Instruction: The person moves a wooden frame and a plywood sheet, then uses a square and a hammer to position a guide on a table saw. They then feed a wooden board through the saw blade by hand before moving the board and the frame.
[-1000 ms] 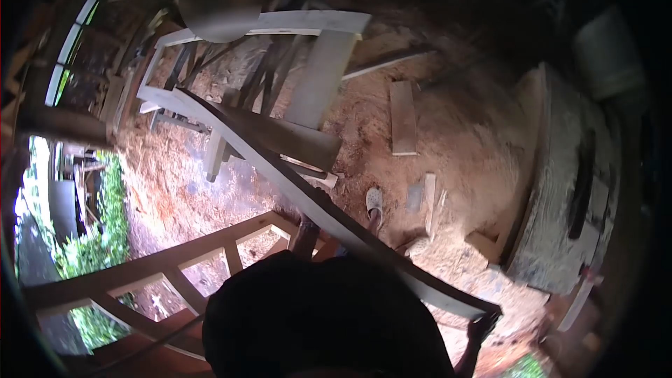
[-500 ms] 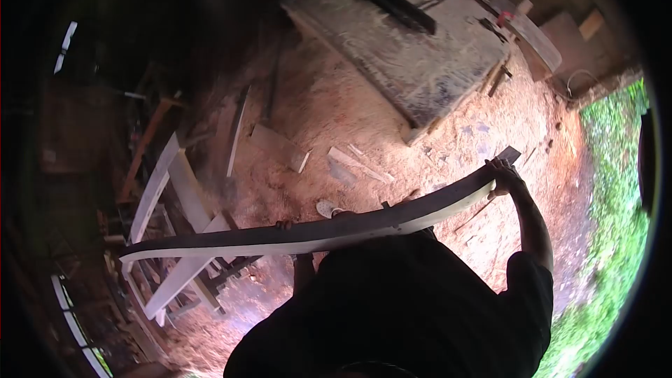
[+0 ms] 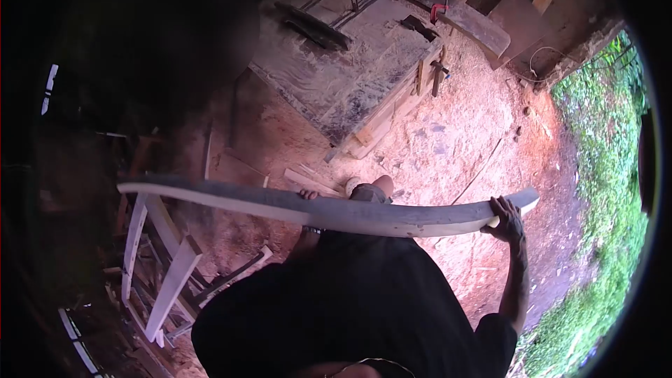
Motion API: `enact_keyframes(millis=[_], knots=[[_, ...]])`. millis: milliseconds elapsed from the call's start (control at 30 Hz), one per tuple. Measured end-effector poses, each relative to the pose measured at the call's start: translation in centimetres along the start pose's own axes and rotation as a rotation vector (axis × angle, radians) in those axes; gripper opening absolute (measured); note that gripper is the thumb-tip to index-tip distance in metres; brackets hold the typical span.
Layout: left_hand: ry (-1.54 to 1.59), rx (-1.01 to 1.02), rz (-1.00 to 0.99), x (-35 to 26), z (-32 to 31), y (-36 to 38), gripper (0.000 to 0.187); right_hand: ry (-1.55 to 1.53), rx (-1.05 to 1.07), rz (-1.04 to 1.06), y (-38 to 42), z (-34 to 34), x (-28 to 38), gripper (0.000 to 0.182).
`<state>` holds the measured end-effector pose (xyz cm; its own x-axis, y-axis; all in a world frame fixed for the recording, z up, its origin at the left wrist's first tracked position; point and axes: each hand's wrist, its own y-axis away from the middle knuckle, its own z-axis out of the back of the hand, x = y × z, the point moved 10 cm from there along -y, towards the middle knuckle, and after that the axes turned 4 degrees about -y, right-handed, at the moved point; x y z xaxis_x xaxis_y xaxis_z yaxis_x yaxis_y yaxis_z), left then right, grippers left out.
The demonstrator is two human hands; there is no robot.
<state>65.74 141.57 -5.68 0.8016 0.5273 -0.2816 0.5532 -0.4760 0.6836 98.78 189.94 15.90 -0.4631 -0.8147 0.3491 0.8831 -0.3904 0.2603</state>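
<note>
A long, curved wooden plank lies across the front of my body, its far left end narrow and its broad face grey. My right hand is closed around it near its right end, fingers over the upper edge. Further left, the fingertips of my left hand curl over the far edge near the middle; the rest of that hand is hidden behind the plank, with the wrist showing below it.
A dusty worktable stands ahead, with a dark bar and a red clamp at its far side. Several boards lean in a pile at the left. Sawdust covers the floor; greenery borders the right.
The plank's left end has risen and its right end has dropped in view, so it lies more level, and it has rolled somewhat. The view has shifted; both hands keep their hold.
</note>
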Motion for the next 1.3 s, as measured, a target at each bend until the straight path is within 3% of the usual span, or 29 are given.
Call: enact_keyframes(millis=[100, 200, 267, 400, 633, 733, 767, 833, 933, 1033, 1100, 1300], knots=[[0.027, 0.043, 0.028, 4.0, -4.5, -3.1, 0.036, -0.038, 0.110, -0.061, 2.9, -1.1, -5.8, 0.107], [0.071, 0.085, 0.049, 8.2, -9.0, -6.8, 0.035, -0.091, 0.006, 0.171, 5.3, -1.4, -9.9, 0.104], [0.101, 0.101, 0.056, 11.0, -11.2, -9.0, 0.035, -0.232, 0.125, 0.074, 5.8, -2.2, -12.5, 0.090], [0.154, 0.093, 0.086, 16.2, -14.6, -11.4, 0.035, -0.350, 0.228, -0.120, 8.8, -3.8, -19.6, 0.079], [0.224, 0.161, 0.163, 24.9, -22.3, -13.0, 0.035, -0.254, 0.349, -0.062, 15.7, -2.9, -25.8, 0.080], [0.238, 0.222, 0.188, 27.9, -25.7, -13.9, 0.034, -0.347, 0.377, -0.162, 17.8, -2.1, -27.2, 0.079], [0.242, 0.240, 0.191, 28.8, -26.6, -14.0, 0.034, -0.353, 0.395, -0.188, 18.6, -2.4, -27.7, 0.064], [0.244, 0.267, 0.185, 30.1, -28.8, -14.0, 0.034, -0.373, 0.363, -0.200, 19.8, -2.7, -28.8, 0.073], [0.247, 0.261, 0.203, 32.3, -29.7, -14.1, 0.034, -0.428, 0.324, -0.191, 21.7, -3.2, -30.3, 0.082], [0.254, 0.098, 0.266, 33.8, -28.7, -14.0, 0.037, -0.572, 0.284, -0.303, 23.4, -2.0, -30.5, 0.087], [0.165, -0.014, 0.199, 34.0, -27.5, -14.8, 0.036, -0.539, 0.269, -0.256, 23.6, -1.2, -30.5, 0.086], [0.175, 0.232, 0.227, 33.8, -28.3, -16.6, 0.035, -0.557, 0.271, -0.267, 24.7, -1.5, -31.6, 0.067]])
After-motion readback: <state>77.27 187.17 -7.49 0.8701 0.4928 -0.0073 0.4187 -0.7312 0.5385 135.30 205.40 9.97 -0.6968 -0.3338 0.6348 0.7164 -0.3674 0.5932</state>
